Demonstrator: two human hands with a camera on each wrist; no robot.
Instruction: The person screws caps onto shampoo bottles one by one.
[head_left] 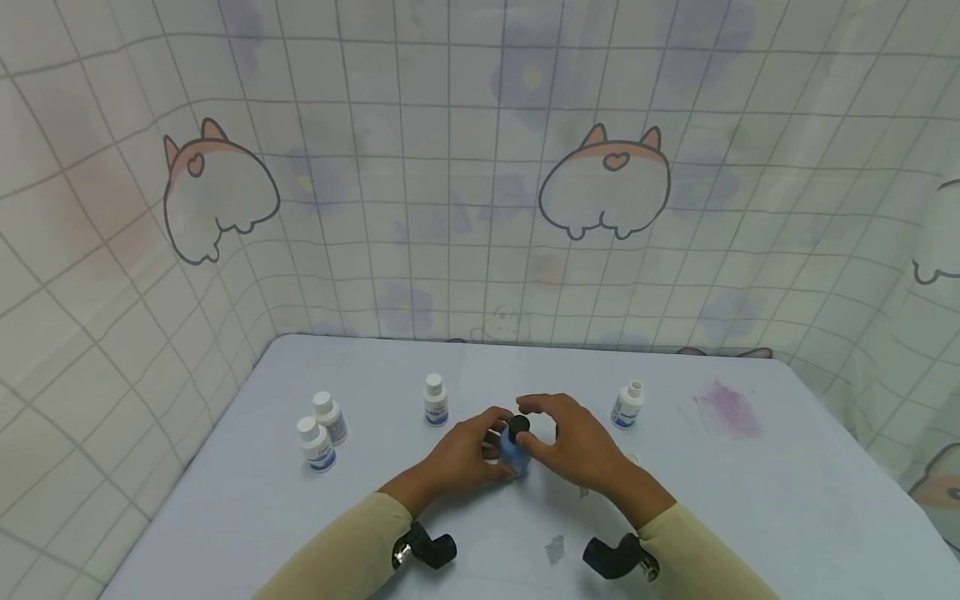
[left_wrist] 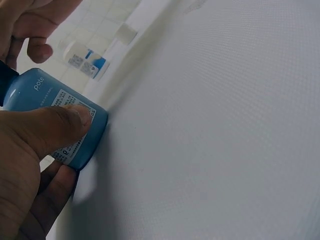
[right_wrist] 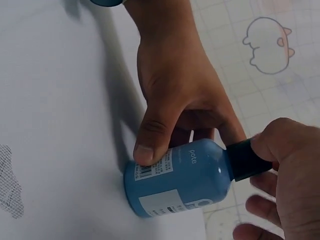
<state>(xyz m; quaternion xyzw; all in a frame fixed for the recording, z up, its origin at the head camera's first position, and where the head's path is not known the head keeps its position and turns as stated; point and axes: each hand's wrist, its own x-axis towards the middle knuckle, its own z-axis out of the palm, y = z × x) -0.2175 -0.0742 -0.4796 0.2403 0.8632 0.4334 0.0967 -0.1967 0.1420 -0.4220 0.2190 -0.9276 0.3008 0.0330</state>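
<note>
A blue bottle [right_wrist: 200, 172] with a black cap [head_left: 518, 427] stands near the middle of the table. My left hand [head_left: 462, 454] grips its body, the thumb lying across the label in the left wrist view. From the other side, my right hand [head_left: 573, 442] has its thumb against the cap in the right wrist view and its index finger bent round the far side. The other right fingers are spread apart, off the bottle. Just how firmly the cap is held is partly hidden.
Two white capped bottles [head_left: 317, 444] stand close together at the left, and another white bottle [head_left: 436, 400] is behind my left hand. An uncapped white bottle [head_left: 627, 405] stands at the right. A white cap [left_wrist: 126, 33] lies near it. Patterned cloth walls surround the table [head_left: 487, 542].
</note>
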